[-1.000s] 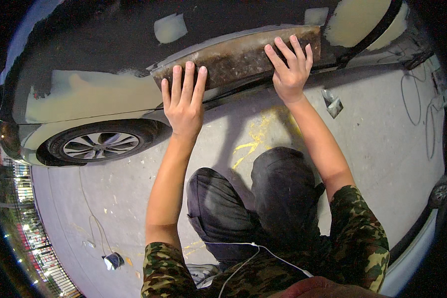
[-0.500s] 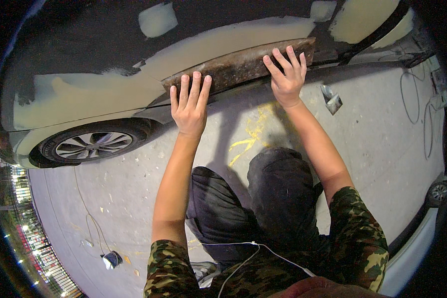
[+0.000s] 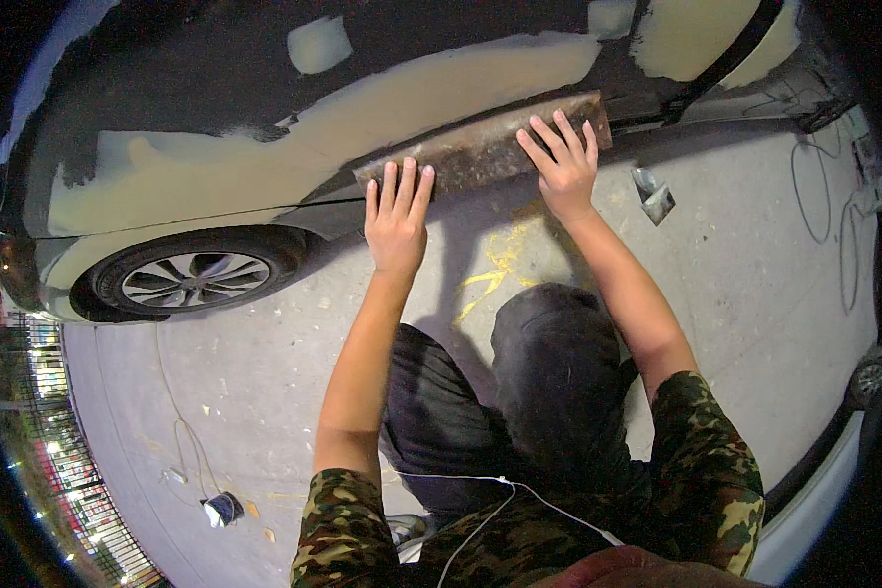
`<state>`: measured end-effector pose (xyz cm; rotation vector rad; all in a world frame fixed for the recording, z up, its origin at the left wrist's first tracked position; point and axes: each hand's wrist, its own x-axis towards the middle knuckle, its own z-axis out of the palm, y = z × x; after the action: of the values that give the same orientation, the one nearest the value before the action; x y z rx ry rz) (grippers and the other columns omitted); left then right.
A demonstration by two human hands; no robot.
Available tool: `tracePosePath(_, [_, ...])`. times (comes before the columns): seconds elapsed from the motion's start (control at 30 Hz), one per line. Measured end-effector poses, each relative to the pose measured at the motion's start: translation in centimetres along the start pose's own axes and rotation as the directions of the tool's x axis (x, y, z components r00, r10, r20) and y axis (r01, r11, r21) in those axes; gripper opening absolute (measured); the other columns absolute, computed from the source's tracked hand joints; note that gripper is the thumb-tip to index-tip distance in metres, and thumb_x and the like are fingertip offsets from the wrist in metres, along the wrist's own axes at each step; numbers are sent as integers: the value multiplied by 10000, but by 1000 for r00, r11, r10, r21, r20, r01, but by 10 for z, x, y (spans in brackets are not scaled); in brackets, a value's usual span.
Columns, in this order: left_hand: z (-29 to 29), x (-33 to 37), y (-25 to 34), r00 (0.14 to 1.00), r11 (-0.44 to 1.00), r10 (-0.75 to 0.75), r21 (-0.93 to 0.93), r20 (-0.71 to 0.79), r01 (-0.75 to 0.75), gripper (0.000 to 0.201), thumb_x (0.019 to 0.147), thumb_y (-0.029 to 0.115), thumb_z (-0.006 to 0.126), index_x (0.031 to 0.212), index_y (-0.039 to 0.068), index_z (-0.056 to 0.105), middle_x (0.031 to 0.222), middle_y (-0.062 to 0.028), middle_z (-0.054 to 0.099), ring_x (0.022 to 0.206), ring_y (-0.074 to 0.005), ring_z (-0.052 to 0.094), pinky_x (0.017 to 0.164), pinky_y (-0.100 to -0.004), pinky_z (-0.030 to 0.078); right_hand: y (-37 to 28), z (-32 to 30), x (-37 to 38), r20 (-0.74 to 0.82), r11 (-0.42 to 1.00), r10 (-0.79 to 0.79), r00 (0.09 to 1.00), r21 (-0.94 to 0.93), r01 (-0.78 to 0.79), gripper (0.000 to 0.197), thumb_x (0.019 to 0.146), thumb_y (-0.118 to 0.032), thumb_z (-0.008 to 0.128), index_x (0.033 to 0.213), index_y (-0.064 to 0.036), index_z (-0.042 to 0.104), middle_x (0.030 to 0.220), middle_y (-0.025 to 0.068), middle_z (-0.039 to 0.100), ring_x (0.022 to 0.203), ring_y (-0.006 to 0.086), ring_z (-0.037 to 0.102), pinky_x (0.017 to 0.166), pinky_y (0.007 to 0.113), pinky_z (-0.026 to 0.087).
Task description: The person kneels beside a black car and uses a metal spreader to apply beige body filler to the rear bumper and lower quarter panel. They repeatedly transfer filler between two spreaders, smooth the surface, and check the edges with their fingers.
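Note:
A long, worn brown board [image 3: 485, 149], mottled and slightly bowed, lies along the lower side of a dark car [image 3: 206, 88]. My left hand [image 3: 399, 220] holds its left end, fingers stretched over the outer face. Near the right end, my right hand [image 3: 565, 174] has its fingers spread across the same face. Both thumbs are hidden, as is the board's face toward the car. Just above the board runs a wide beige filler patch [image 3: 441, 83], with a dark strip of panel showing between them.
A car wheel [image 3: 196, 281] stands left of my hands. On the concrete floor [image 3: 274, 392] are yellow paint marks [image 3: 500, 260], a small shiny packet [image 3: 654, 196], and a dark object with a cord [image 3: 222, 509]. Cables [image 3: 823, 196] lie at far right, near another car [image 3: 813, 510].
Both hands have drawn the board down along the car's side, toward me, and a little rightward at its left end. The view has also shifted slightly.

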<state>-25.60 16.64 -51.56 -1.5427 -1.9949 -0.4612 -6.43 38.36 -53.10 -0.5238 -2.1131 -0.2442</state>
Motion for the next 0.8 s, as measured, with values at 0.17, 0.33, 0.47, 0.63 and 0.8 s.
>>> tracePosePath(0.17, [-43,1,9,1000,999,21,-39,-22,-22,518,890,16,583,1380,169,642,1486,-126,565,1408,-358,495,1120,-552,391,-9,-37,4,-45,1000,13,999,27,-12,498,813,20,608,1196,-264,754,1316,-7,685,1287,278,594,1130,571,330])
tracePosePath(0.33, [-76,30,5,997,999,30,17,-75,-29,518,884,51,592,1378,196,650,1499,-105,558,1427,-335,478,1136,-557,359,-6,-53,38,-128,1000,21,992,18,-19,522,817,21,602,1223,-271,750,1358,27,659,1338,282,551,1135,573,318])
tracePosePath(0.47, [-91,53,-5,990,997,63,60,-130,-55,513,921,50,544,1410,177,630,1519,-130,535,1440,-365,459,1155,-574,330,-7,-52,67,-213,1000,17,977,16,-14,530,835,25,597,1237,-286,749,1363,16,660,1344,284,544,1157,560,294])
tracePosePath(0.63, [-93,66,-15,988,988,65,148,-141,-44,481,969,102,521,1432,192,615,1545,-101,513,1467,-337,431,1167,-565,316,-6,-41,89,-296,1000,1,955,-1,-2,561,824,41,613,1243,-307,746,1361,1,661,1344,279,542,1171,556,270])
tracePosePath(0.8, [-71,68,-27,982,993,54,113,-179,-34,478,974,97,522,1427,213,622,1540,-78,524,1462,-317,442,1167,-550,323,-6,-22,86,-275,1000,21,961,-8,-24,583,799,42,645,1246,-320,743,1363,-15,653,1368,272,518,1185,557,265])
